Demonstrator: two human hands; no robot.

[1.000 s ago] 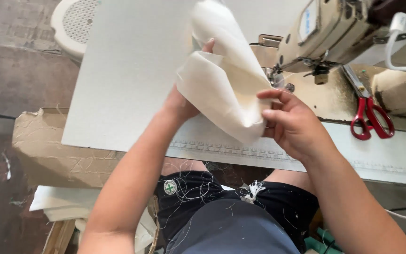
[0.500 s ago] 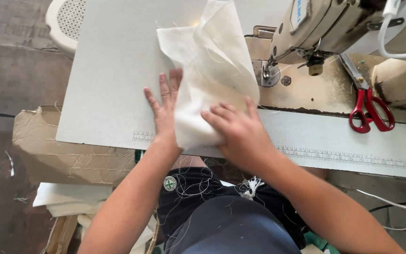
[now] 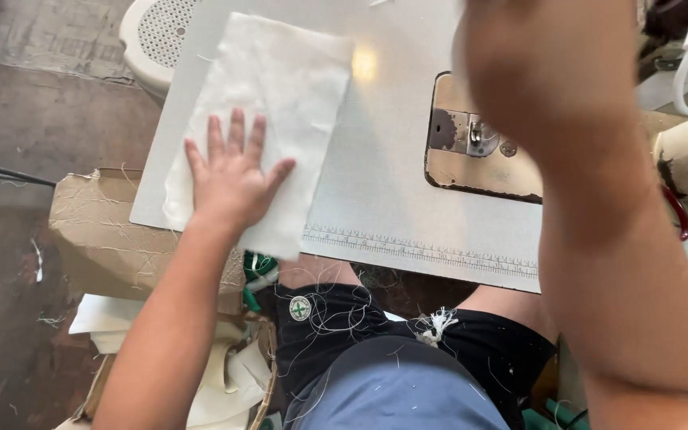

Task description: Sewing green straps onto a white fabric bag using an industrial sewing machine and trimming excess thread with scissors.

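1. The sewing table [image 3: 392, 199] fills the middle of the frame, pale and flat, with a printed ruler along its near edge; a worn metal plate [image 3: 479, 147] sits inset at centre right.
2. The right forearm sweeps up through the right half of the frame, big and blurred; the right hand itself runs out of the top edge, so I cannot tell whether it is spread or closed.
3. The cream cloth piece [image 3: 268, 119] lies flat at upper left of the table, its near corner hanging just over the edge; it looks light, limp and easily creased; best taken by a pinch at a free corner or edge, I'd judge.
4. The left hand [image 3: 232, 179] lies palm down on the cloth, fingers spread, pressing it flat.
5. A cardboard box [image 3: 97, 231] sits at lower left; loose threads cling to the dark shirt below.
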